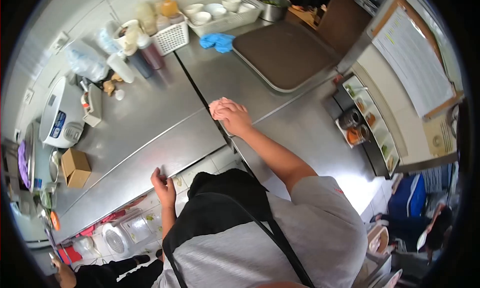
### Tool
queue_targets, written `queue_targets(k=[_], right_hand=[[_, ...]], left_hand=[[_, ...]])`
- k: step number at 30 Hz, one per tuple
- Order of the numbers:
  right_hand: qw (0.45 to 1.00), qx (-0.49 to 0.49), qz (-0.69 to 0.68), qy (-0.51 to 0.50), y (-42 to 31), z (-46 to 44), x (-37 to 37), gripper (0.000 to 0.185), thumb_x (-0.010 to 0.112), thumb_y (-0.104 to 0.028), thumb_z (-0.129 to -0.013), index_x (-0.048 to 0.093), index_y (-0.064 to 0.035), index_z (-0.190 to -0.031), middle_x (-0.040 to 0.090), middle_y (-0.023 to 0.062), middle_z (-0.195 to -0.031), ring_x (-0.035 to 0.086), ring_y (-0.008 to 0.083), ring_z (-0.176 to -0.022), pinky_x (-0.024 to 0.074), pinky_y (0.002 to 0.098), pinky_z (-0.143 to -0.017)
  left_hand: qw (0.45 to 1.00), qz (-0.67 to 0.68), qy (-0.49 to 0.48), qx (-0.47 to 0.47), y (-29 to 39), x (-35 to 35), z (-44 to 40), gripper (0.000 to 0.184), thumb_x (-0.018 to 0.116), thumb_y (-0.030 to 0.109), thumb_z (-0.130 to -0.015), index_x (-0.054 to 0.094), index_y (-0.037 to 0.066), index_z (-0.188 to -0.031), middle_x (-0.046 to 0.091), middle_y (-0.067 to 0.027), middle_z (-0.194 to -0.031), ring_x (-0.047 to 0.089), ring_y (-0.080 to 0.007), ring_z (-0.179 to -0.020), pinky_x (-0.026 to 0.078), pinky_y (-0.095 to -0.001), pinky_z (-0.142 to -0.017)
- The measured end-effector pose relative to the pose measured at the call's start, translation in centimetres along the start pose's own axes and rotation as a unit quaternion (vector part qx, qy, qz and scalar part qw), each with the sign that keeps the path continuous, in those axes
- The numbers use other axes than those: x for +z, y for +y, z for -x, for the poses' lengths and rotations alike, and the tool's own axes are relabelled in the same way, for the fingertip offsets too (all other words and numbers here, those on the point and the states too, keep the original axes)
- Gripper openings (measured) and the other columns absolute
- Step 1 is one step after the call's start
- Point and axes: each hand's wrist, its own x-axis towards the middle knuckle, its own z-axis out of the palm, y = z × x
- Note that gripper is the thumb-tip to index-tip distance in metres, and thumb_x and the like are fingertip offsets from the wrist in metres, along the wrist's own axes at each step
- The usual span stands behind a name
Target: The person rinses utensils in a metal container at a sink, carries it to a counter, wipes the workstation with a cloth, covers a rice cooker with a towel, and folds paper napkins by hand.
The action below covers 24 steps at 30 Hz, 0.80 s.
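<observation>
My right hand [233, 117] presses a crumpled pink cloth [218, 108] onto the stainless steel counter [165, 119]. Its fingers wrap over the cloth, right by the dark seam where two counter sections meet. At the counter's front edge, my left hand [164, 187] hangs loosely with its fingers slightly bent and apart, holding nothing that I can see.
A brown tray [285, 53] and a blue glove or cloth [216, 42] lie behind. Sauce bottles [150, 52], a basket of bowls [225, 19], a rice cooker [62, 113] and a cardboard box [76, 168] line the counter. Condiment containers [370, 119] stand right. Other people are nearby.
</observation>
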Motion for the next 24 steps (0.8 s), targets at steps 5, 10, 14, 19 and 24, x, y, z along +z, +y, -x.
queue_targets(k=[5,10,14,19,24], right_hand=[[0.999,-0.018,0.018,0.043,-0.3,0.2,-0.3,0.021,0.054,-0.008,-0.065,0.060,-0.0165,-0.084,0.053,0.0015,-0.102,0.047,0.0180,-0.102,0.0375,0.0354,-0.082],[0.979,-0.167,-0.097,0.064,0.2,-1.5,0.4,0.013,0.053,-0.007,-0.066,0.061,-0.0121,-0.075,0.057,0.0039,-0.088,0.055,0.0212,-0.085,0.0452,0.0306,-0.074],[0.994,-0.105,0.022,0.004,0.0,-0.7,0.2,0.022,0.053,-0.009,-0.067,0.058,-0.0093,-0.088,0.054,0.0083,-0.101,0.051,0.0270,-0.095,0.0404,0.0358,-0.082],[0.995,-0.059,0.071,-0.041,0.3,-0.4,0.4,0.025,0.050,-0.013,-0.071,0.057,-0.0111,-0.095,0.051,0.0077,-0.106,0.045,0.0267,-0.102,0.0359,0.0361,-0.087],[0.994,-0.044,0.080,-0.058,0.5,-0.1,0.5,0.026,0.050,-0.014,-0.072,0.056,-0.0118,-0.097,0.051,0.0079,-0.106,0.045,0.0273,-0.102,0.0359,0.0360,-0.087]], left_hand=[[0.989,0.128,-0.020,-0.068,0.8,-0.3,0.2,0.044,0.046,0.001,-0.074,0.036,0.003,-0.117,0.044,-0.0087,-0.101,0.044,-0.0132,-0.082,0.041,-0.0245,-0.067],[0.963,0.222,-0.095,-0.123,-0.6,-0.4,3.2,0.033,0.042,0.004,-0.081,0.041,0.005,-0.114,0.054,-0.0065,-0.088,0.051,-0.0111,-0.071,0.043,-0.0229,-0.062],[0.926,0.214,-0.233,-0.208,-3.7,1.8,7.0,0.033,0.052,0.014,-0.080,0.044,0.005,-0.111,0.054,-0.0051,-0.084,0.051,-0.0121,-0.077,0.042,-0.0254,-0.068],[0.824,0.247,-0.408,-0.304,-7.5,2.4,11.5,0.048,0.042,0.037,-0.084,0.040,0.005,-0.120,0.048,-0.0116,-0.113,0.044,-0.0187,-0.106,0.031,-0.0274,-0.090],[0.802,0.139,-0.519,-0.262,-6.7,-0.8,10.9,0.050,0.026,0.042,-0.088,0.037,0.008,-0.123,0.038,-0.0081,-0.126,0.037,-0.0210,-0.114,0.023,-0.0277,-0.097]])
